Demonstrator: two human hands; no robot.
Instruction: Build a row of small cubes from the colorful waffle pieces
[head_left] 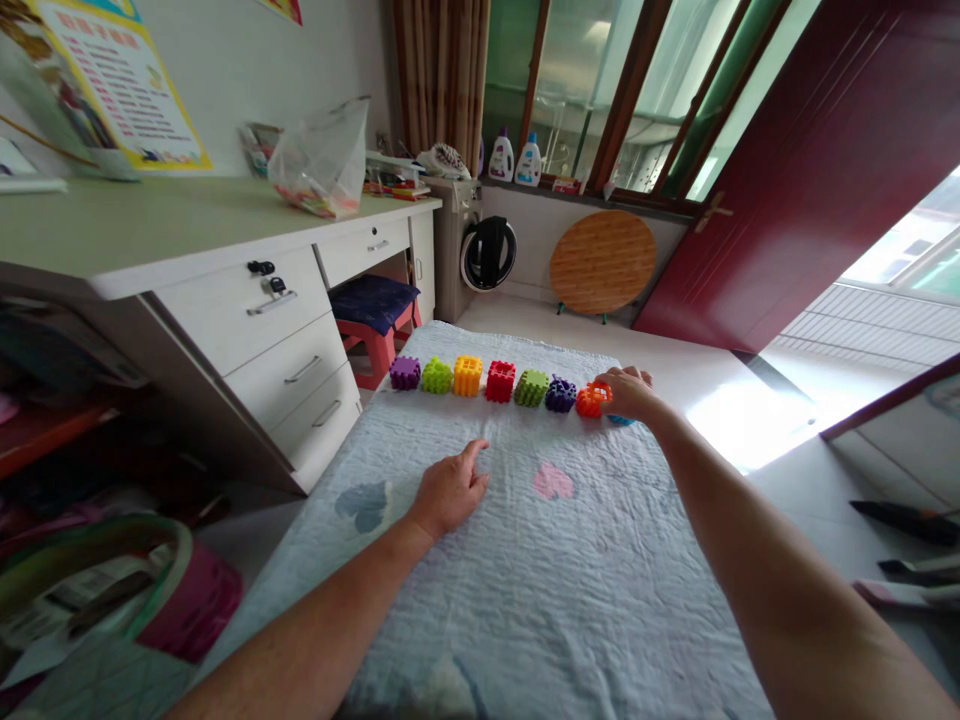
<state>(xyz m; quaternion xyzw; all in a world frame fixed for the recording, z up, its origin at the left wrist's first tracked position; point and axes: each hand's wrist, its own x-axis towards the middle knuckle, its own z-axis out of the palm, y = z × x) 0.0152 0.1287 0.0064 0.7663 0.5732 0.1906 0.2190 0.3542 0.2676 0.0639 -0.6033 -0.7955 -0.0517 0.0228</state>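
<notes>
A row of small coloured plastic cubes with notched edges runs across the far part of the cloth-covered table (480, 600). From the left come a purple cube (405, 373), a lime green cube (437, 375), a yellow cube (468, 376), a red cube (500, 381), an olive green cube (532, 388), a dark purple cube (561, 394) and an orange cube (590, 400). At the right end, my right hand (630, 390) grips a blue cube (621, 420), mostly hidden beneath it. My left hand (452, 488) is over the cloth nearer me, holding nothing, its fingers loosely apart.
On the left stands a white desk (225, 225) with drawers and a plastic bag (322, 165) on top. A stool (375, 310) sits under it. Beyond are a washing machine (457, 230), a round wooden tabletop (604, 262) and a red door (780, 170). A pink basket (199, 600) is low left.
</notes>
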